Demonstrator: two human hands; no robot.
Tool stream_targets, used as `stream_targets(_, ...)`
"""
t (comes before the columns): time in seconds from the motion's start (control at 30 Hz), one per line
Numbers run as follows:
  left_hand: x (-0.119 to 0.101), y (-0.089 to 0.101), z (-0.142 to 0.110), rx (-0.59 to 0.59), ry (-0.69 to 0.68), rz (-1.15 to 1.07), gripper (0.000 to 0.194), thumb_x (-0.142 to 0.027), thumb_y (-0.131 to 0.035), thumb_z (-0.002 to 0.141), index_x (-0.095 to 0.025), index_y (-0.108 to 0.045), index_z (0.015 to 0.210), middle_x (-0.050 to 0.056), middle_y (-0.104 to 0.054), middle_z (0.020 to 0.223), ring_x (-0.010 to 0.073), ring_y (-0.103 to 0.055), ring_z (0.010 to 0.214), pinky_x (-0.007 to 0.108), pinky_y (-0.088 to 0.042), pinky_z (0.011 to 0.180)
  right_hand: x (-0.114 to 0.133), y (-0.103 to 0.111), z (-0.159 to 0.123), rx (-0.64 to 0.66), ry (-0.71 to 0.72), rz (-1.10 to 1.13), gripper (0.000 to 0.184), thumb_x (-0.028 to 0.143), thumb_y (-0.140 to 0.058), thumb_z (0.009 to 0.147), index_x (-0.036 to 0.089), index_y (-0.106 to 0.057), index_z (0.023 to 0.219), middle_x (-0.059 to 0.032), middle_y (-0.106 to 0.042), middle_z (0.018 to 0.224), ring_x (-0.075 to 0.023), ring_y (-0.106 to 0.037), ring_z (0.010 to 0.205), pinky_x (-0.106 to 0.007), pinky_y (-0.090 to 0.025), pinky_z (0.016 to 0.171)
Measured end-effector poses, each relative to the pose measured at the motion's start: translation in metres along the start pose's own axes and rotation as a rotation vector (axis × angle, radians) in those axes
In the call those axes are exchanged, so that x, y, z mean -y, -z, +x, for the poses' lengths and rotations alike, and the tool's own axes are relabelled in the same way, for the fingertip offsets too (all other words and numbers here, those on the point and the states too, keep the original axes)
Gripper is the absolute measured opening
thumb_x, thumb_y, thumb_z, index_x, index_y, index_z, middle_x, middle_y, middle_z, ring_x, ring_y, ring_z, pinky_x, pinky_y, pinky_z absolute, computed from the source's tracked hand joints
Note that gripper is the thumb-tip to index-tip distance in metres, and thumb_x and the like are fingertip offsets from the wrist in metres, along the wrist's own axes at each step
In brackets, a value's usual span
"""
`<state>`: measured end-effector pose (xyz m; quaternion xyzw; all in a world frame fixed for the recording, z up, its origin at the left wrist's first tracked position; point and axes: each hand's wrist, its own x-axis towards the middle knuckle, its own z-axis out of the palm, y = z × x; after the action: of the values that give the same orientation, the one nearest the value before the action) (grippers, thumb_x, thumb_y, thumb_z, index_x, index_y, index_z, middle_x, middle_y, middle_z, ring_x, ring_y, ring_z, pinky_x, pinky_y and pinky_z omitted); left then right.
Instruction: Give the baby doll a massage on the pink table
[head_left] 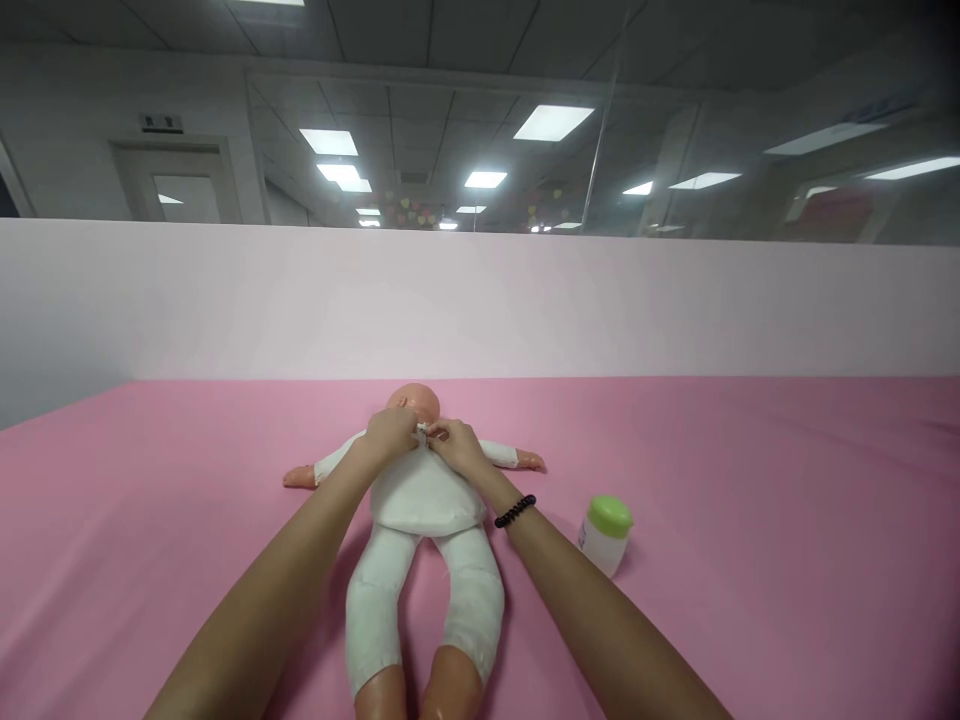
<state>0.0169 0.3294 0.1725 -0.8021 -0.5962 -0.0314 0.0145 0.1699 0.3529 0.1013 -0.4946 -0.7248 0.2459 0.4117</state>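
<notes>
A baby doll [414, 403] lies on its back on a pink sheet [757, 480], with its head pointing away from the camera and its arms spread to either side. It is dressed in a white cloth suit [424, 497], by which the torso, the arms and the legs are covered, while the plastic hands and feet are left bare. The suit is thus on the doll, and only the neckline is being handled.

Both hands are brought together at the doll's neck. The left hand [388, 435] is curled over the collar, but its grip is hidden by its own knuckles, so whether it is closed on the cloth cannot be told. The right hand [459, 447] is held just beside it, and its fingers [438, 432] are pinched closed on a small white part of the neckline. Whether a fastening there has been done up cannot be made out from this view.

A black coiled bracelet [515, 511] is worn on the right wrist. A small white jar [606, 535] with a green lid on it stands on the sheet, to the right of the doll and near the right forearm, and is not touched by either hand. Behind the sheet, a pale pink backdrop [480, 300] is raised, with ceiling lights [553, 122] seen beyond it.
</notes>
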Motion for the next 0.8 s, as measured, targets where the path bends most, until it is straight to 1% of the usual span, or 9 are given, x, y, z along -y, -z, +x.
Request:
stream_targets(0.1, 0.009, 0.003, -0.006, -0.018, -0.018, -0.030, 0.017, -0.028, -0.057, 0.085, -0.021, -0.071, 0.092, 0.008, -0.073, 0.105, 0.0240, -0.068, 0.087, 0.030, -0.045, 0.064, 0.008, 0.012, -0.001, 0.031, 0.019, 0.027, 0.016, 0.012, -0.068, 0.082, 0.018, -0.075, 0.094, -0.0064, -0.076, 0.104, -0.0185, -0.070, 0.096, -0.028, -0.051, 0.086)
stream_targets(0.17, 0.012, 0.010, -0.013, -0.060, -0.045, -0.046, 0.017, -0.029, -0.061, 0.082, -0.022, -0.071, 0.093, 0.007, -0.073, 0.101, 0.0236, -0.068, 0.087, 0.029, -0.044, 0.063, 0.018, 0.025, -0.002, 0.058, 0.029, 0.046, 0.018, 0.014, -0.069, 0.081, 0.018, -0.075, 0.098, -0.0066, -0.075, 0.108, -0.0187, -0.069, 0.097, -0.027, -0.051, 0.083)
stream_targets(0.27, 0.006, 0.016, -0.021, -0.116, -0.090, -0.072, 0.017, -0.032, -0.062, 0.083, -0.023, -0.071, 0.094, 0.005, -0.073, 0.100, 0.0228, -0.067, 0.088, 0.028, -0.043, 0.063, 0.031, 0.039, -0.006, 0.145, 0.077, -0.016, 0.015, 0.015, -0.070, 0.078, 0.019, -0.076, 0.092, -0.0050, -0.076, 0.103, -0.0192, -0.069, 0.092, -0.027, -0.050, 0.079)
stream_targets(0.4, -0.011, 0.010, -0.024, -0.003, -0.062, -0.043, 0.016, -0.032, -0.060, 0.087, -0.020, -0.071, 0.087, 0.006, -0.073, 0.093, 0.0227, -0.067, 0.085, 0.029, -0.044, 0.065, 0.034, 0.034, -0.011, 0.256, 0.078, -0.197, 0.016, 0.010, -0.063, 0.078, 0.019, -0.075, 0.083, -0.0036, -0.077, 0.093, -0.0197, -0.069, 0.086, -0.027, -0.048, 0.073)
stream_targets(0.5, -0.011, 0.012, -0.026, 0.041, -0.086, -0.015, 0.015, -0.025, -0.058, 0.087, -0.019, -0.072, 0.088, 0.007, -0.074, 0.093, 0.0230, -0.068, 0.086, 0.029, -0.045, 0.069, 0.034, 0.034, -0.010, 0.289, 0.082, -0.219, 0.016, 0.007, -0.065, 0.076, 0.019, -0.075, 0.082, -0.0035, -0.077, 0.092, -0.0194, -0.069, 0.086, -0.026, -0.048, 0.072)
stream_targets(0.6, 0.007, 0.034, -0.041, -0.067, -0.027, -0.035, 0.020, -0.022, -0.062, 0.085, -0.019, -0.072, 0.102, 0.007, -0.074, 0.104, 0.0248, -0.068, 0.096, 0.030, -0.047, 0.074, 0.045, 0.054, -0.009, 0.206, 0.083, -0.173, 0.016, 0.006, -0.069, 0.073, 0.017, -0.074, 0.083, -0.0049, -0.077, 0.094, -0.0186, -0.069, 0.087, -0.025, -0.050, 0.075)
stream_targets(0.7, 0.028, 0.066, -0.068, -0.233, 0.208, -0.010, 0.031, -0.023, -0.064, 0.085, -0.019, -0.069, 0.115, 0.010, -0.070, 0.120, 0.0271, -0.066, 0.106, 0.031, -0.049, 0.079, 0.062, 0.079, -0.013, 0.077, 0.075, -0.153, 0.019, 0.002, -0.062, 0.076, 0.016, -0.074, 0.083, -0.0063, -0.076, 0.095, -0.0174, -0.068, 0.090, -0.024, -0.051, 0.077)
stream_targets(0.73, 0.033, 0.074, -0.076, -0.257, 0.264, -0.012, 0.031, -0.023, -0.064, 0.085, -0.019, -0.068, 0.116, 0.010, -0.070, 0.122, 0.0267, -0.066, 0.106, 0.031, -0.049, 0.079, 0.067, 0.083, -0.015, 0.079, 0.076, -0.152, 0.020, 0.002, -0.061, 0.076, 0.016, -0.074, 0.082, -0.0062, -0.076, 0.094, -0.0174, -0.068, 0.090, -0.024, -0.051, 0.077)
stream_targets(0.8, 0.034, 0.082, -0.086, -0.259, 0.257, -0.063, 0.031, -0.026, -0.065, 0.085, -0.021, -0.069, 0.115, 0.007, -0.070, 0.122, 0.0251, -0.067, 0.105, 0.030, -0.050, 0.078, 0.071, 0.083, -0.019, 0.187, 0.095, -0.144, 0.019, 0.004, -0.062, 0.075, 0.018, -0.074, 0.080, -0.0048, -0.076, 0.094, -0.0177, -0.068, 0.088, -0.024, -0.050, 0.074)
